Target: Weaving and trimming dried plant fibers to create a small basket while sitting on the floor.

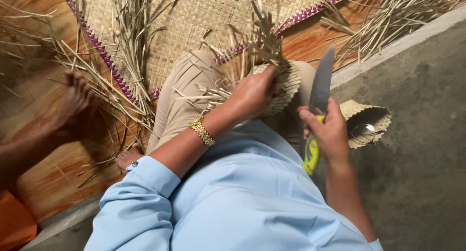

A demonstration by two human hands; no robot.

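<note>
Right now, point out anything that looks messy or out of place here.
Loose dry palm strips lie scattered across the woven mat and onto the wooden floor. Uncut ends bristle from the woven piece. Otherwise nothing stands out.

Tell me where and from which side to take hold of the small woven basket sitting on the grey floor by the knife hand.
Grip the small woven basket by its zigzag rim on the far right side, coming from the right over the grey floor. Its opening tips toward the person with a metal spoon inside, and the right hand with the knife crowds its left edge.
</note>
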